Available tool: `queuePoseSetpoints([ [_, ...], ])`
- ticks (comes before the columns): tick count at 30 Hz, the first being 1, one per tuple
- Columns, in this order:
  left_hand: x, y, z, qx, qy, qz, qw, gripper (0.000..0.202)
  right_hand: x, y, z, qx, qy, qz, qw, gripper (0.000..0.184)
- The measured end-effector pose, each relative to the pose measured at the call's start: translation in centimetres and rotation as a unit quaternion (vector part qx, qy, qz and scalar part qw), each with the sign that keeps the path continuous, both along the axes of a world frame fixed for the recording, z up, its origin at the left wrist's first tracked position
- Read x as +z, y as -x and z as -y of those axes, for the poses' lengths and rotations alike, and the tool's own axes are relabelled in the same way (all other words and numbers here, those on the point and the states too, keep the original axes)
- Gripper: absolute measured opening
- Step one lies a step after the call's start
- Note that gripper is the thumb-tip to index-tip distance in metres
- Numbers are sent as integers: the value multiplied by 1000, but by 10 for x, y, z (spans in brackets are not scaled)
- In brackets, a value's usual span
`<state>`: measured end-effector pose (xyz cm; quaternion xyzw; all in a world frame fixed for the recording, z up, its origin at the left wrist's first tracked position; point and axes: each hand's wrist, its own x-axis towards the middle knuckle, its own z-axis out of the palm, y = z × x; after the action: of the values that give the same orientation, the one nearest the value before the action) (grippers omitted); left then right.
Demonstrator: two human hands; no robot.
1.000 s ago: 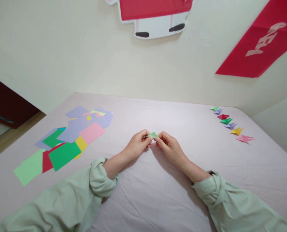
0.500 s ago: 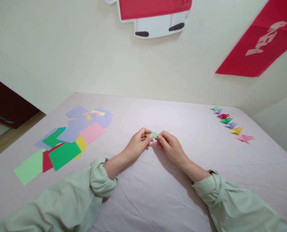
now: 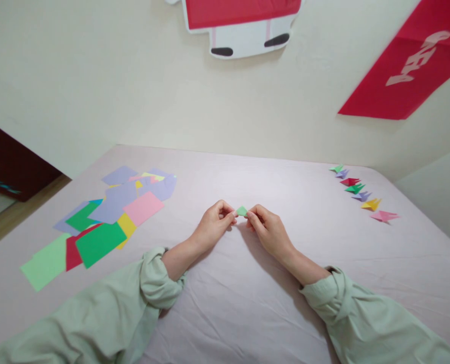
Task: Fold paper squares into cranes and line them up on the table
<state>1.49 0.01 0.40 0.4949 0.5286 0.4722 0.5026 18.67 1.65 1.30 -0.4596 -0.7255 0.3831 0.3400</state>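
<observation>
A small folded piece of light green paper is pinched between my two hands, above the middle of the cloth-covered table. My left hand grips its left corner between thumb and fingers. On the opposite corner, the thumb and index finger of my right hand are closed. The paper's top comes to a blunt point, and its lower corners are hidden by my fingertips.
Loose coloured paper sheets overlap on the left of the table. Along the right side runs a row of several small folded paper figures. A wall rises behind the far edge.
My left fingers have shifted slightly left and now hold the folded paper by its corner, so more of it shows. The right hand has hardly moved.
</observation>
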Motion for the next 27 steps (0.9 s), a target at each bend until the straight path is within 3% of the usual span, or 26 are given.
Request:
queuePoseSetpoints([
  [12,0,-2,2,9,-7,15,1000,20,-3,2,-2,-4,-3,0,1000,24],
  [15,2,-2,1,-22,7,39,999,27,-2,1,-1,0,-3,5,1000,25],
  [19,6,0,0,-84,0,-10,996,23,-2,0,1,17,-11,17,1000,26],
  [27,2,2,1,-84,-16,-26,996,23,-2,2,1,29,-6,17,999,24],
])
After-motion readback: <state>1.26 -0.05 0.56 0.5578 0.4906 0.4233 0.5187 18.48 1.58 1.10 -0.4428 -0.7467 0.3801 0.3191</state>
